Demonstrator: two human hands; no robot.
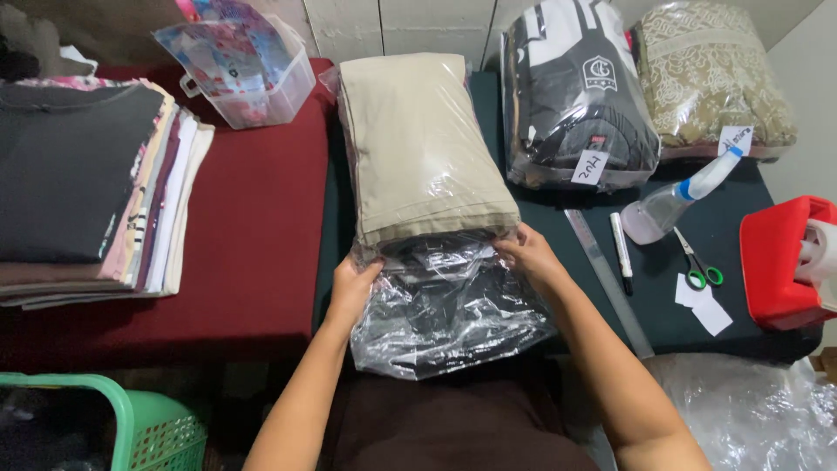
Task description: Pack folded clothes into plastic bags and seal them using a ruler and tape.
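Both my forearms run up from the bottom edge & angle inward to the clear plastic bag (449, 305), which I'll use as landmark. My left hand (353, 292) sits at the bag's left edge, palm down, fingers curled and pinching the crinkly film w/ thumb tucked in toward the stack. My right hand (527, 255) is at the bag's right side, a bit farther up, fingers bent and pressed onto the film right where the folded beige fabric (418, 148) ends; can't tell if it pinches or just presses. The bag is thin, glossy, wrinkled; its loose open end lies toward me, hanging over the table edge, w/ dark cloth showing through. The beige stack inside is smooth, rectangular, soft-cornered; long axis runs straight away from me, closed end far. Left of the bag: dark red cloth (253, 218), then a pile of folded garments (96, 183), black on top. Near-left of it, a green plastic basket (131, 432). Right of the bag: metal ruler (606, 279), white marker (620, 251), green-handled scissors (697, 263), spray bottle (676, 201), red tape dispenser (780, 262). Beyond-right, two more bagged bundles, black-and-white (580, 96) & gold-patterned (711, 74).
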